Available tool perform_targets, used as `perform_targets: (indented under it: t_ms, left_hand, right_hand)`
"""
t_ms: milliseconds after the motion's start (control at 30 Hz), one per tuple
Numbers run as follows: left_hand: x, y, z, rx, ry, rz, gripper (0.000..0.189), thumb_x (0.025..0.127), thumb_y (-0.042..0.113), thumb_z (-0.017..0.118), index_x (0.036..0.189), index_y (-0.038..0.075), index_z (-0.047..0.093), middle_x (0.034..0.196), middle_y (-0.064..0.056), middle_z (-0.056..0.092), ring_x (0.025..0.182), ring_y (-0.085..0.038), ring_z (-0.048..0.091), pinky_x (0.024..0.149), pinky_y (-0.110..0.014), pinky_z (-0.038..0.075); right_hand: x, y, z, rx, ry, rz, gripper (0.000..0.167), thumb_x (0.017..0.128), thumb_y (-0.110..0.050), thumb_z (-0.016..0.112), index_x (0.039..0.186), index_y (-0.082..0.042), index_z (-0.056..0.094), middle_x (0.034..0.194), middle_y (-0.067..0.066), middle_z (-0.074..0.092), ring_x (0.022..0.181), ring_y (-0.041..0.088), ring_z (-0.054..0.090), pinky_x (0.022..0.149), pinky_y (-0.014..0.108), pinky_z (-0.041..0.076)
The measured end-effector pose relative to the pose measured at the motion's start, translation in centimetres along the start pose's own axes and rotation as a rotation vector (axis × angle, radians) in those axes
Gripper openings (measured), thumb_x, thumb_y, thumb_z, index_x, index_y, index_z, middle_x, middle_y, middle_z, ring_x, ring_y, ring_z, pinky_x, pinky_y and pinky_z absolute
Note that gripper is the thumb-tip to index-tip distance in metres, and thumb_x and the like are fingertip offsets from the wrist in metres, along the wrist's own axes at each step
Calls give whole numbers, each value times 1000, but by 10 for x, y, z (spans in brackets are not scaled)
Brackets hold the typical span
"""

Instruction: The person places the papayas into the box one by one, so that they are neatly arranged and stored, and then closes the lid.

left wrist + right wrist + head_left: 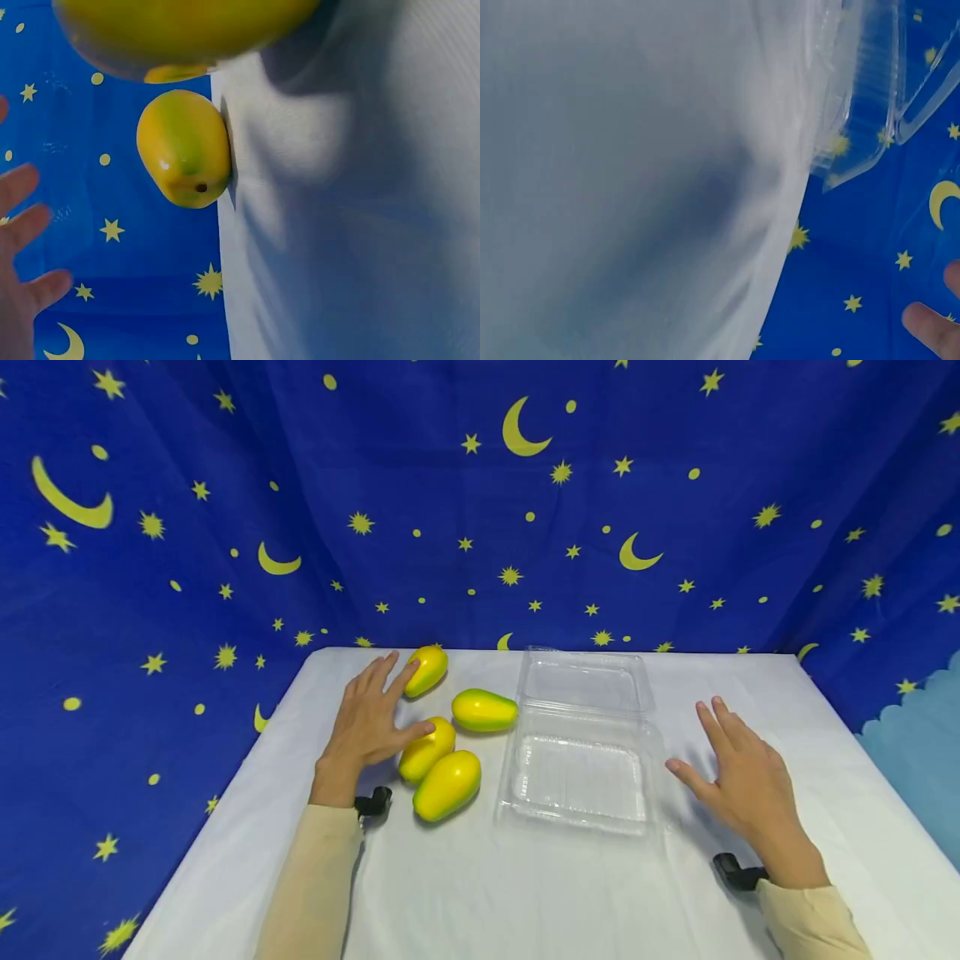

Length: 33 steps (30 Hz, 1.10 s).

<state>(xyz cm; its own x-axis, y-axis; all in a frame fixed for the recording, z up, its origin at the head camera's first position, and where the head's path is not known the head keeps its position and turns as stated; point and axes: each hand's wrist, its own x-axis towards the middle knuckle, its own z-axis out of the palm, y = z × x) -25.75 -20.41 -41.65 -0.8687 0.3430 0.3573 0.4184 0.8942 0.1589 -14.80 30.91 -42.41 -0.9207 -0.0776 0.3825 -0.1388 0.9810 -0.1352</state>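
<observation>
My left hand (369,718), fingers spread, is over the left side of a group of yellow-green fruits shaped like mangoes or papayas. Its thumb overlaps one fruit (429,758) in the head view; whether they touch I cannot tell. Just beyond the fingertips lies the back fruit (429,672). Another fruit (483,710) lies beside the clear plastic clamshell box (581,822), and a front fruit (447,787) sits nearest me. In the left wrist view one fruit (184,150) shows a dark dimple at its end. Holding nothing, my right hand (750,777) hovers right of the box, fingers extended.
The box stands opened flat, its lid (588,681) toward the back. A white cloth covers the table (525,902). Behind and to the left hangs a blue curtain (420,468) with yellow moons and stars. Each wrist wears a small black camera (373,802).
</observation>
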Motion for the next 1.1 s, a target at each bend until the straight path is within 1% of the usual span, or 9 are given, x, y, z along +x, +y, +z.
perform_targets:
  t_ms: [167,267,433,567,633,733,867,1000,1100]
  left_hand:
    - [-2,0,1,-65,-63,52,98,83,77,58,160,42,10,167,-5,21,146,-34,33,110,-60,34]
    - [-4,0,1,-115,-86,60,98,83,76,60,160,42,10,166,-6,24,145,-35,35,109,-62,36]
    - [-5,-1,1,-213,-100,30,96,82,69,68,159,44,15,161,-6,34,142,-33,41,110,-62,36]
    - [-7,-1,0,-274,-109,4,93,82,64,72,157,48,18,157,-4,38,130,-29,51,108,-59,41]
    - [-10,1,0,-301,-118,-4,92,82,63,73,156,48,20,156,-3,39,127,-29,54,107,-59,43]
    - [-15,4,-2,-331,-116,0,90,82,60,74,156,42,27,155,-3,39,128,-30,53,106,-58,44]
    - [-24,8,-7,-318,-93,31,84,82,60,75,153,33,40,151,-3,42,133,-30,49,109,-56,42]
    - [-33,13,-15,-285,-90,57,77,80,60,76,146,30,51,151,-4,43,135,-29,44,110,-57,37]
    - [-40,17,-17,-296,-89,64,73,79,58,78,142,31,55,152,-2,42,139,-29,40,111,-59,34]
  right_hand:
    - [-8,-7,0,38,20,-68,97,84,-61,69,160,-16,27,162,18,33,131,50,47,95,70,42]
    - [-11,-12,-3,58,25,-87,97,84,-59,70,160,-18,26,161,17,34,130,50,49,94,69,43]
    - [-16,-19,-7,110,15,-83,96,84,-56,73,160,-18,27,162,16,34,129,50,50,94,67,44]
    - [-20,-23,-7,159,-8,-65,95,85,-54,73,160,-20,27,163,14,33,130,49,49,92,68,44]
    - [-23,-25,-6,165,-29,-54,95,86,-54,72,160,-20,25,163,13,32,130,50,49,91,68,44]
    - [-26,-25,-4,167,-55,-40,95,87,-56,71,161,-19,24,164,13,31,130,51,48,91,69,43]
    - [-31,-26,-1,196,-62,-26,94,87,-54,72,161,-19,24,164,13,31,131,51,48,91,69,43]
    - [-34,-28,3,225,-58,-20,95,86,-52,73,161,-20,24,164,13,32,131,51,48,91,69,42]
    - [-36,-29,3,217,-55,-24,96,86,-53,73,161,-19,24,163,13,33,131,50,48,91,69,43]
